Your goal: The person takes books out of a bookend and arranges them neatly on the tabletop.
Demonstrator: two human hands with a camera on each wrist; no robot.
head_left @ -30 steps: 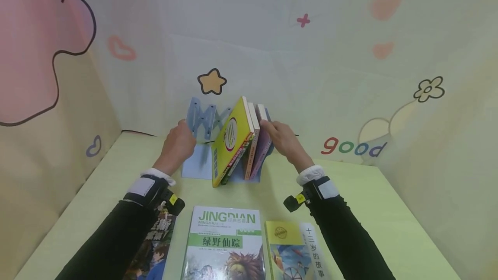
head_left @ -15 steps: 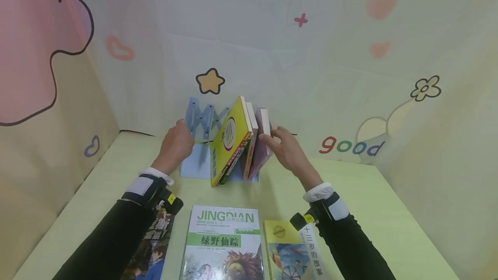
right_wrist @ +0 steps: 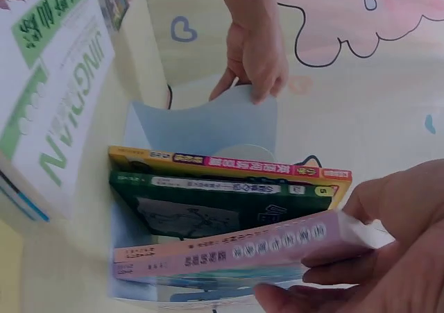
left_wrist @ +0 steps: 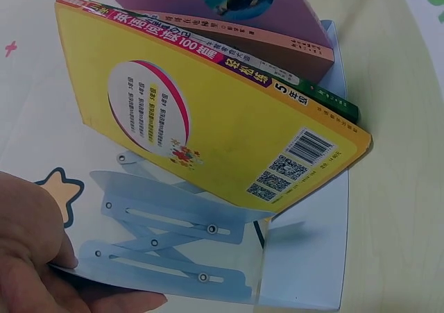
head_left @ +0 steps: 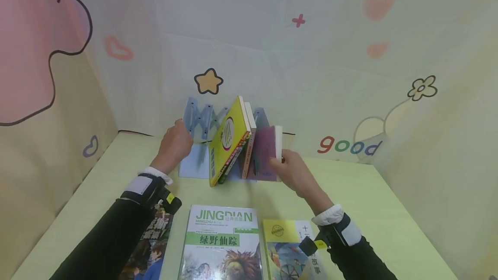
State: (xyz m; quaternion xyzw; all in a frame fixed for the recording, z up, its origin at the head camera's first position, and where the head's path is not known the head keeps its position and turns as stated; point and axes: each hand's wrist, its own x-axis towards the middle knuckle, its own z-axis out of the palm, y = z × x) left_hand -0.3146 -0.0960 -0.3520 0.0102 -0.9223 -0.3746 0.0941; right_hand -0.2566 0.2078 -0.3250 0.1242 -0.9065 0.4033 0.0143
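Observation:
My left hand [head_left: 173,147] pinches the left end plate of a light blue expandable metal book rack [left_wrist: 173,247], thumb on one side and fingers on the other. My right hand [head_left: 297,174] holds a purple book [head_left: 265,154] by its page edge, thumb on the cover. That book leans out to the right at the rack's right end, its lower part still by the base. Left of it, a yellow book [left_wrist: 208,119], a dark green book [right_wrist: 184,205] and an orange-spined book [left_wrist: 243,41] stand tilted together in the rack.
On the table [head_left: 389,228] in front lie a white JINGDIAN book [head_left: 221,239], a yellow and blue book [head_left: 285,249] at its right, and a dark-covered book [head_left: 151,245] partly under the left forearm. A printed wall cloth [head_left: 249,55] hangs close behind the rack.
My right hand has moved right and down, tipping the purple book away from the orange-spined one so its cover now faces forward. My left hand keeps its hold on the rack.

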